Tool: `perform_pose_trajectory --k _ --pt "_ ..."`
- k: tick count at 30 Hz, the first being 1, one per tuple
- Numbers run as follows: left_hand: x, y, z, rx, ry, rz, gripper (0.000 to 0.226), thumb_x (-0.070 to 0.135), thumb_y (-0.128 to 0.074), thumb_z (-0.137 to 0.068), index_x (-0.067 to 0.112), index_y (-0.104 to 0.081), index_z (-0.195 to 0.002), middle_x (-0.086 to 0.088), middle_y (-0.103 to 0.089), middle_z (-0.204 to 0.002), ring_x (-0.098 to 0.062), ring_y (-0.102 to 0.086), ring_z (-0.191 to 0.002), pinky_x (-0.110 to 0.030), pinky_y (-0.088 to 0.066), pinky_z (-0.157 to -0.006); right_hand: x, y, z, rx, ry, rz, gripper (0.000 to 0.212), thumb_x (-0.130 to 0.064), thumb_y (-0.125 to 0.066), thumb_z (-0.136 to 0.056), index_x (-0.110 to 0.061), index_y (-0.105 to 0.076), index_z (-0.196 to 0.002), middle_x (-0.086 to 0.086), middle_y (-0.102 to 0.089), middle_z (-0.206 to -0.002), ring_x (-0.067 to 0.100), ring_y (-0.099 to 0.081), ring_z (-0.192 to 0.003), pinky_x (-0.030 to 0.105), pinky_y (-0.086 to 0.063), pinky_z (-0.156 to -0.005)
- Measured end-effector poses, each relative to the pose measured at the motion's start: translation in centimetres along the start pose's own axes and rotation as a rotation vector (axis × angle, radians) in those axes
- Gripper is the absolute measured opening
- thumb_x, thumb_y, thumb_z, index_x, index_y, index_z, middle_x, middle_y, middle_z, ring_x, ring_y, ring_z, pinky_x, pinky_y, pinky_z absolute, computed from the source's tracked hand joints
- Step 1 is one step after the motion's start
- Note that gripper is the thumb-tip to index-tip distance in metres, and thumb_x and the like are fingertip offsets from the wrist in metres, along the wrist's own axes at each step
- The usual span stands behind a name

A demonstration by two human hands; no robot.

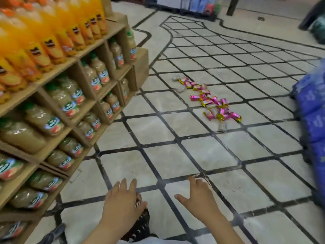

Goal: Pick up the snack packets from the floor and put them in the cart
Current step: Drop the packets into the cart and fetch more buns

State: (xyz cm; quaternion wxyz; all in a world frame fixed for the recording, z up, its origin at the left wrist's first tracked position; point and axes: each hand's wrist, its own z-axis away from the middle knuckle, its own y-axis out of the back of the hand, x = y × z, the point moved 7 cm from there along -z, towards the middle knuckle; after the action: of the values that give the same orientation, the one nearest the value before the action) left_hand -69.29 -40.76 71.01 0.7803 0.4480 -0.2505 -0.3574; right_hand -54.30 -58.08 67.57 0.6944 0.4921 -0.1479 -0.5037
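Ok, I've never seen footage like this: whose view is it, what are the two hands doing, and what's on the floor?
No machine here: one camera worn on a person's head looks forward and down, so the left hand and right hand are that person's own. Both are open, fingers spread, holding nothing. Pink and yellow packets lie scattered on the tiled floor ahead, apart from both hands. On the left stand shelves of juice bottles, on the right blue sacks.
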Motion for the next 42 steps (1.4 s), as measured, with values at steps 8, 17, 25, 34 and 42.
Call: perform_pose_trajectory --k 8,17,25,34,42 --pt "1.5 3.6 -10.6 -0.059 -0.097 -0.018 0.084 0.068 -0.038 -0.092 0.023 -0.006 -0.156 -0.009 -0.018 -0.161 -0.029 -0.020 -0.147 -0.038 -0.023 -0.117 1.1 4.4 -8.0 0.002 -0.115 -0.042 0.084 -0.067 -0.049 -0.088 -0.016 -0.022 -0.149 0.006 -0.039 -0.145 0.025 -0.036 -0.134 0.034 -0.038 -0.106" --pt "3.4 13.3 -27.2 -0.065 -0.223 -0.029 0.086 0.070 -0.035 -0.092 0.023 -0.004 -0.157 -0.009 -0.017 -0.162 -0.027 -0.018 -0.148 -0.038 -0.023 -0.118 -0.3 13.9 -21.3 0.085 -0.228 -0.087 0.083 -0.066 -0.047 -0.090 -0.016 -0.020 -0.151 0.008 -0.041 -0.141 0.025 -0.039 -0.129 0.035 -0.037 -0.104" --pt "8.1 17.8 -37.1 -0.088 -0.335 -0.146 0.084 0.069 -0.034 -0.093 0.021 -0.006 -0.156 -0.011 -0.018 -0.161 -0.029 -0.020 -0.147 -0.039 -0.025 -0.117 2.9 17.3 -27.0 0.089 -0.380 -0.177 0.081 -0.066 -0.046 -0.090 -0.016 -0.021 -0.149 0.007 -0.044 -0.136 0.025 -0.041 -0.126 0.034 -0.041 -0.100" --pt "20.4 20.9 -47.7 -0.062 -0.404 -0.247 0.085 0.070 -0.030 -0.092 0.020 -0.006 -0.156 -0.012 -0.019 -0.161 -0.029 -0.023 -0.146 -0.037 -0.026 -0.115 14.7 23.5 -35.0 0.106 -0.488 -0.206 0.078 -0.063 -0.050 -0.089 -0.015 -0.025 -0.146 0.010 -0.045 -0.136 0.027 -0.042 -0.125 0.035 -0.041 -0.099" --pt "36.8 24.7 -58.3 -0.018 -0.429 -0.234 0.083 0.069 -0.037 -0.091 0.020 -0.016 -0.155 -0.008 -0.032 -0.156 -0.025 -0.032 -0.142 -0.034 -0.034 -0.112 28.1 34.3 -46.9 0.120 -0.445 -0.163 0.080 -0.064 -0.046 -0.091 -0.014 -0.024 -0.149 0.011 -0.045 -0.138 0.029 -0.042 -0.127 0.037 -0.043 -0.098"
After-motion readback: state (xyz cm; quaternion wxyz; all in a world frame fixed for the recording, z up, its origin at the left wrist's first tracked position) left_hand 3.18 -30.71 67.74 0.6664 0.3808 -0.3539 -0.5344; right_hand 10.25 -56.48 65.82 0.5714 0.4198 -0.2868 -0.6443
